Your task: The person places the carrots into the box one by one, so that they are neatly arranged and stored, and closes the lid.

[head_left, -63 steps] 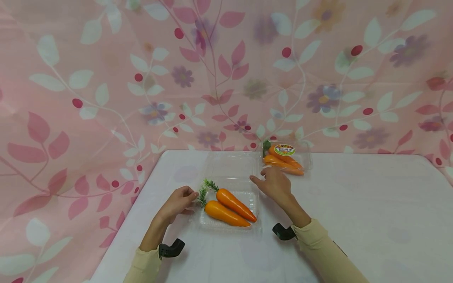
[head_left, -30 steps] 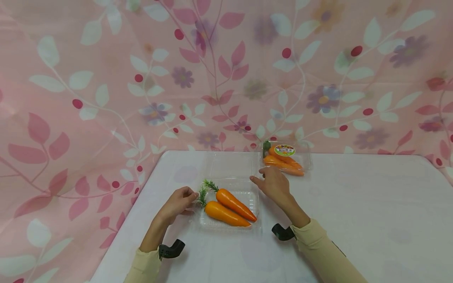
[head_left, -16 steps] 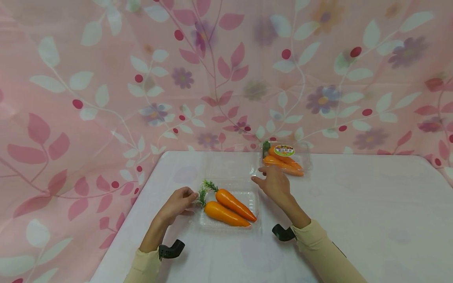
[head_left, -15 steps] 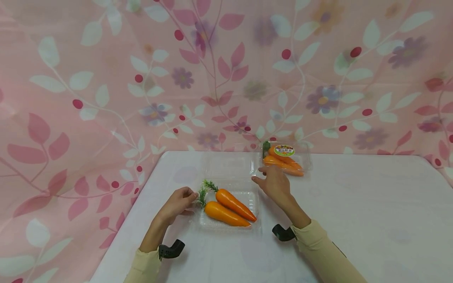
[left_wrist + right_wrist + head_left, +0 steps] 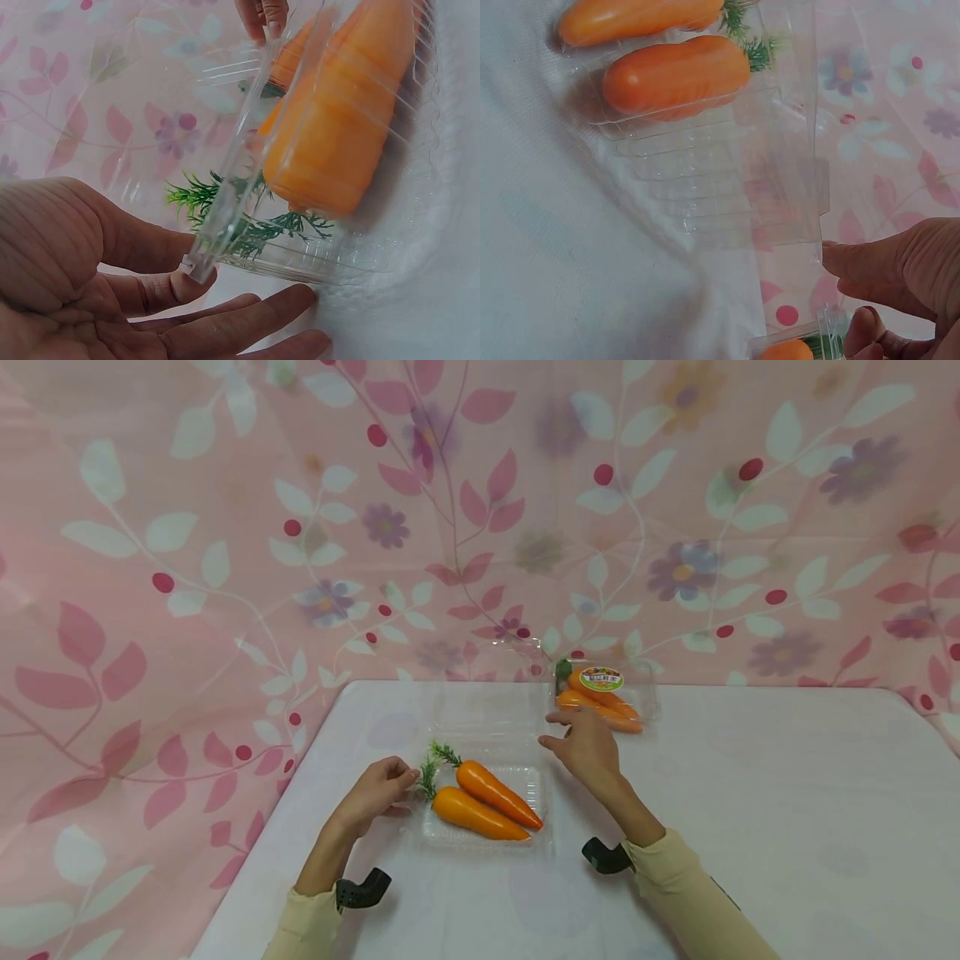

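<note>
A clear plastic clamshell box (image 5: 480, 845) lies on the white table with two carrots (image 5: 480, 814) in its base, green leafy tops to the left. Its clear lid (image 5: 487, 706) stands raised at the back, tilted. My left hand (image 5: 378, 789) is at the box's left side; in the left wrist view its thumb and index finger pinch the clear plastic edge, the other fingers stretched out below. At the lid's right edge, my right hand (image 5: 588, 747) holds on with thumb and curled fingers; in the right wrist view the thumb (image 5: 855, 259) touches that edge.
Behind my right hand, a closed clear box of carrots (image 5: 600, 697) with an oval label stands at the table's back edge. A pink floral cloth (image 5: 480, 527) hangs behind the white table (image 5: 750, 827).
The lid has swung upward from lying nearly flat at the back, its far edge now higher against the cloth. My right hand has shifted slightly right; the left hand and carrots stay put.
</note>
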`<state>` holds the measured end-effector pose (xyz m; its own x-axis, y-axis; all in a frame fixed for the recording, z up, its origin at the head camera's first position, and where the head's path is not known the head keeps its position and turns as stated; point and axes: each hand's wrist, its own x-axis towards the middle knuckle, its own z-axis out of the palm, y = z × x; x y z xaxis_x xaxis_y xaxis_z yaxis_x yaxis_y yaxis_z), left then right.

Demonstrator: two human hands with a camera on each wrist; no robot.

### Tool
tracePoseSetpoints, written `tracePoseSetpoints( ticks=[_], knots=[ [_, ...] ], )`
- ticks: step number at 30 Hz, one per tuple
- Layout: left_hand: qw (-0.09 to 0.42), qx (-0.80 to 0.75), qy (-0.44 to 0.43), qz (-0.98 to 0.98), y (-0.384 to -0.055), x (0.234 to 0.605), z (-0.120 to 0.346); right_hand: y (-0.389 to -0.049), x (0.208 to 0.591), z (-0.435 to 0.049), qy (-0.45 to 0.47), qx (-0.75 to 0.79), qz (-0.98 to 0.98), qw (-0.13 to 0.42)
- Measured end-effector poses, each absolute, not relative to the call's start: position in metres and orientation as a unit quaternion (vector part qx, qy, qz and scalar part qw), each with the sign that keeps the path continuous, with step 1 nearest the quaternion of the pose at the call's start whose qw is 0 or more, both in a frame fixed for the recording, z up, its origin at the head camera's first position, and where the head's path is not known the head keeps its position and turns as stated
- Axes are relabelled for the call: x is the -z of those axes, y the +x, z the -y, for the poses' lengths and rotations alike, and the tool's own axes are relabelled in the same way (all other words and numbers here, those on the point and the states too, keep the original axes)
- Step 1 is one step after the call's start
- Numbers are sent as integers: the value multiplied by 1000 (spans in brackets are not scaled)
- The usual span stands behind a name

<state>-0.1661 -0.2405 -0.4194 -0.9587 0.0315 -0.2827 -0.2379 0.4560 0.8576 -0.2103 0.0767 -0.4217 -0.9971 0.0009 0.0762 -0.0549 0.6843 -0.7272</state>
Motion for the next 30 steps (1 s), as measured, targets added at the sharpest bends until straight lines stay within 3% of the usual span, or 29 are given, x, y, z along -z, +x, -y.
tracePoseSetpoints(
  ticks=[20, 30],
  knots=[
    [132, -523, -58, -840, -165, 420, 243, -210, 426, -80, 35, -404, 912, 61],
    [140, -538, -69, -828, -165, 421, 245, -203, 423, -88, 114, -367, 923, 29]
  ],
)
